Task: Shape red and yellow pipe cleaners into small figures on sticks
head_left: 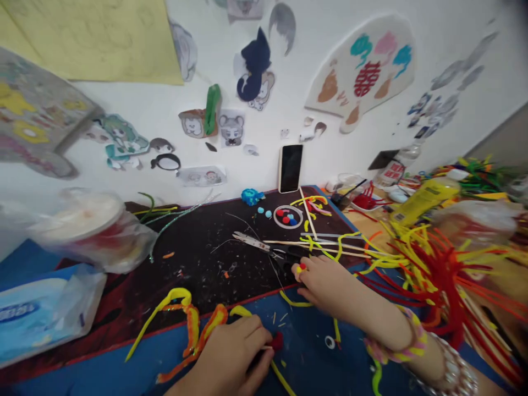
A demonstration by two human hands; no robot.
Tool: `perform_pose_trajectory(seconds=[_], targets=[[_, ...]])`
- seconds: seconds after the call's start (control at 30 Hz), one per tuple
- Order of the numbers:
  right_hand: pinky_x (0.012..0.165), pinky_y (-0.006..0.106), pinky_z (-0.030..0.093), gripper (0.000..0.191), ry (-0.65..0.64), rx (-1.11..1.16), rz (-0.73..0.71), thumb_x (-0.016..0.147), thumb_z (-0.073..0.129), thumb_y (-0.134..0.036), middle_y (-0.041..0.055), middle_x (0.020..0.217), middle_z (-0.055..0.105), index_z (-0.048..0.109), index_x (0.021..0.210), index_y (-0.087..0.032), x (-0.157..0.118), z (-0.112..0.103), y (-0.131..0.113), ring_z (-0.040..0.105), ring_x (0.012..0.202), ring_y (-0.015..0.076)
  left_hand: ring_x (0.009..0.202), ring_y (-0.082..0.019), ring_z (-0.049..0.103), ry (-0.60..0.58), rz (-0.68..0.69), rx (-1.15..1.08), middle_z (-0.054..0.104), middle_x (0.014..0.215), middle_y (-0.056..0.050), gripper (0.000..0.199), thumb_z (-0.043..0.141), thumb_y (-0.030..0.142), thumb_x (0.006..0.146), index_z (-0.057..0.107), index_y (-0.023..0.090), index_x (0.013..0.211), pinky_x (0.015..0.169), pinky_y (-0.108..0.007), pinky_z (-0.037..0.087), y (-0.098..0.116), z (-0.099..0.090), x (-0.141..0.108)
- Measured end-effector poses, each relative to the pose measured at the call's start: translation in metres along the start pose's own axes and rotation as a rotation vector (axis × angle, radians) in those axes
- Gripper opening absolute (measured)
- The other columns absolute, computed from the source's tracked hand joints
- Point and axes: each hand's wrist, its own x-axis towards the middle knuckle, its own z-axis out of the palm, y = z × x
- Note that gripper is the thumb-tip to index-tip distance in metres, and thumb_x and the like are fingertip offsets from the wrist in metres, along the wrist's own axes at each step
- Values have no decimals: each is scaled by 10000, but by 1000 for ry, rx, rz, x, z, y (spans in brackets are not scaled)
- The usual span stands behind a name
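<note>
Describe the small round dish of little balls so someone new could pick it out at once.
Find the black phone propped upright against the white wall. On the dark mat in front of it, beside a thin stick, is the small dish. Its pale round rim encloses red and blue balls, unlike the loose light-blue balls nearby.

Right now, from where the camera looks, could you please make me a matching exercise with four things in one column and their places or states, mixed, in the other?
Things:
1. phone
2. googly eye
3. round dish
4. right hand

Places or states:
A. holds small coloured balls
B. beside the black-handled tool
C. upright against the wall
D. white with a black spot

Right pairs: 1-C, 2-D, 3-A, 4-B
</note>
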Motion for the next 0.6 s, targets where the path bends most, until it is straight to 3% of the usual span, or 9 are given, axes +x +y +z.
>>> perform_pose_trajectory(seconds=[0.27,0.6], targets=[[647,330,389,146,-157,20,20,822,526,-273,75,815,605,598,883,-161,6,7,-5,589,754,240,732,-145,515,-84,-35,-4,550,831,-15,182,336,258,889,510,203,881,608,-258,352,0,-3,-3],[631,276,390,110,-130,74,-79,832,489,-247,36,735,606,575,820,-180,-1,-7,11,590,710,183,755,-151,532,-3,38,47,563,824,-23,184,355,255,886,525,188,867,627,-259,361,-2,-1,-7]])
